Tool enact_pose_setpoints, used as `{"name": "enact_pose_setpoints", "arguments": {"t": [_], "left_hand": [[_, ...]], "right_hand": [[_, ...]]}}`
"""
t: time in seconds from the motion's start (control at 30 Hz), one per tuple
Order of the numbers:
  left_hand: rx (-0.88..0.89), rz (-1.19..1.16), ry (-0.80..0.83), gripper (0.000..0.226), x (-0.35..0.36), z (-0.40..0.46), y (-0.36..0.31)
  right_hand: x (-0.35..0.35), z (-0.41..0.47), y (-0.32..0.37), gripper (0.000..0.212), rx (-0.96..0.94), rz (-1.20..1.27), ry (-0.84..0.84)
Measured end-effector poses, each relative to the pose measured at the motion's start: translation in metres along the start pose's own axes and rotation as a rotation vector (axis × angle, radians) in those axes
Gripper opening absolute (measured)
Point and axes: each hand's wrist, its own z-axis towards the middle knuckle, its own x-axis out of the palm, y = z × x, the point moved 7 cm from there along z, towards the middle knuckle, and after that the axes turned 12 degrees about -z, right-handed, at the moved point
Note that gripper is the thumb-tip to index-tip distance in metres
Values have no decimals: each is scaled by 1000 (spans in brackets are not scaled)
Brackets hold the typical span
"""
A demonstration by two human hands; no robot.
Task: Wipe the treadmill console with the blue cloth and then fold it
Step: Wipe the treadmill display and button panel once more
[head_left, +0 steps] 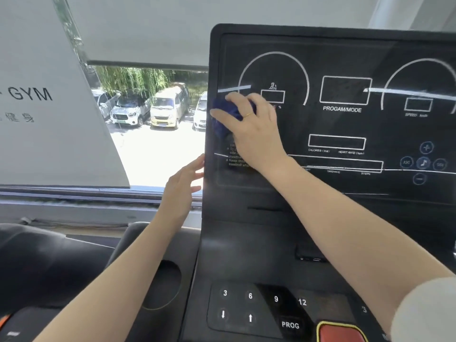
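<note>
The right hand (249, 119) presses the bunched blue cloth (225, 117) against the console's (345, 124) left edge, fingers curled over it, while the left hand (183, 183), fingers spread, touches the console's side below.

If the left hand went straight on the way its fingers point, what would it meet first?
The left hand is open, fingers aimed up and right at the treadmill console. It would likely meet the console's left edge almost at once; whether the fingertips already touch is unclear.
</note>
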Motion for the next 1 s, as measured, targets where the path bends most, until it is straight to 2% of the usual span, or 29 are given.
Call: {"name": "enact_pose_setpoints", "arguments": {"t": [0.13, 0.3, 0.43, 0.6, 0.77, 0.9, 1.0], "left_hand": [[-5, 40, -6, 39, -2, 1, -2], [103, 135, -146, 36, -3, 8, -20], [153, 136, -211, 32, 0, 29, -40], [198, 131, -86, 43, 22, 63, -77], [255, 148, 3, 37, 35, 88, -106], [322, 168, 0, 38, 29, 92, -104], [316, 141, -30, 37, 27, 94, -101]], "right_hand": [[-2, 4, 3, 53, 181, 68, -38], [3, -35, 26, 49, 17, 97, 4], [8, 3, 0, 56, 81, 97, -13], [10, 73, -44, 51, 163, 34, -49], [6, 97, -50, 46, 264, 2, -90], [9, 56, -11, 57, 122, 0, -123], [10, 61, -20, 60, 19, 22, -102]]}}
